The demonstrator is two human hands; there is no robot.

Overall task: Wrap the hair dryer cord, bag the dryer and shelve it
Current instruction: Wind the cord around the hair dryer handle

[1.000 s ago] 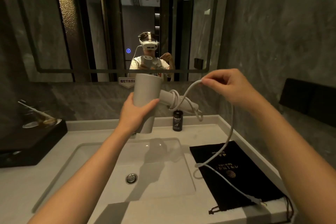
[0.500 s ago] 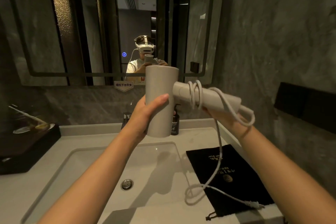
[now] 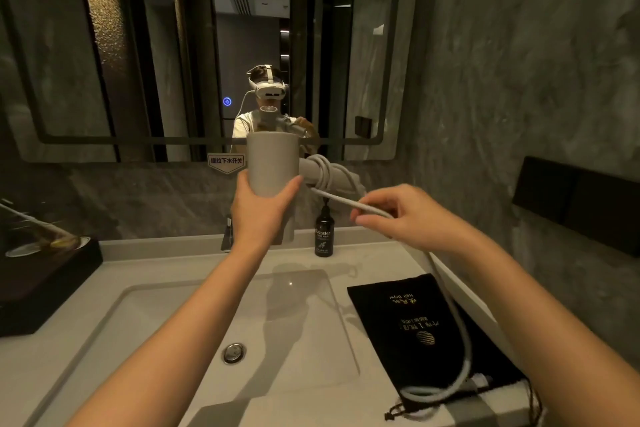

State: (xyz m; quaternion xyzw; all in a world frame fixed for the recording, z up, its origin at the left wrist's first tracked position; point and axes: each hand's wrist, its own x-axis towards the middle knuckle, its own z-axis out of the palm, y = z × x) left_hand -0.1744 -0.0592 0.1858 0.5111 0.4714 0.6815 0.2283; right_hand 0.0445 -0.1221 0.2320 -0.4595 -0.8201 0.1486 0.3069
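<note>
1. Head view: left hand is closed around the hair dryer barrel, raised above the sink.
2. Right hand pinches the cord; several turns encircle the handle.
3. Black bag lies flat on the counter, right of the sink.

A dim hotel-style bathroom, by its signs: a wide framed mirror on grey marbled walls, a white sunken sink in a pale surface, a dark hand-wash bottle, and a black drawstring hair-dryer bag.
</note>
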